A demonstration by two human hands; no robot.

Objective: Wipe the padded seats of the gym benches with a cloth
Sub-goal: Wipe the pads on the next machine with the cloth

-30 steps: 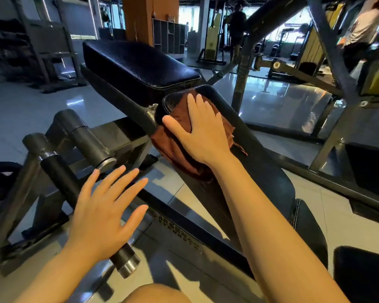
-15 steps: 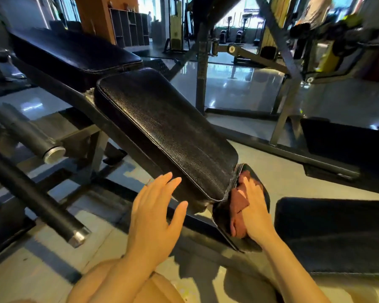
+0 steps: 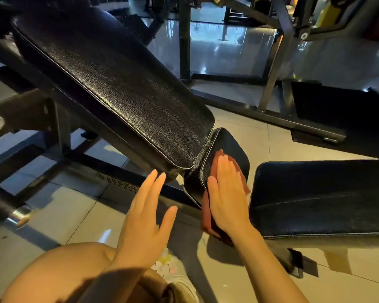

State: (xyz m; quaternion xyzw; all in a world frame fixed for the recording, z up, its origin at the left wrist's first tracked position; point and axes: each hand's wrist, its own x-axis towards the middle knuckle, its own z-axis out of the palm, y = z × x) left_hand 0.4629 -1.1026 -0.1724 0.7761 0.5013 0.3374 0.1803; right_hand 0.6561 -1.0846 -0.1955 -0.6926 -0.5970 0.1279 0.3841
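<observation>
Running from the upper left down toward the centre, a long black backrest pad [image 3: 118, 84] is seen tilted on its dark metal frame [image 3: 59, 119], above a tiled floor [image 3: 59, 215]. Below it, the left hand [image 3: 144, 224] is held in the air with fingers straight and loosely spread, nothing gripped and nothing touched. Just to its right, a small black seat pad [image 3: 225, 145] is met at the backrest's lower end; a reddish-brown cloth [image 3: 208, 206] is pressed flat against it by the right hand [image 3: 228, 193], fingers straight and together. Further right, a second black padded bench [image 3: 319, 197] is seen, close beside the cloth.
</observation>
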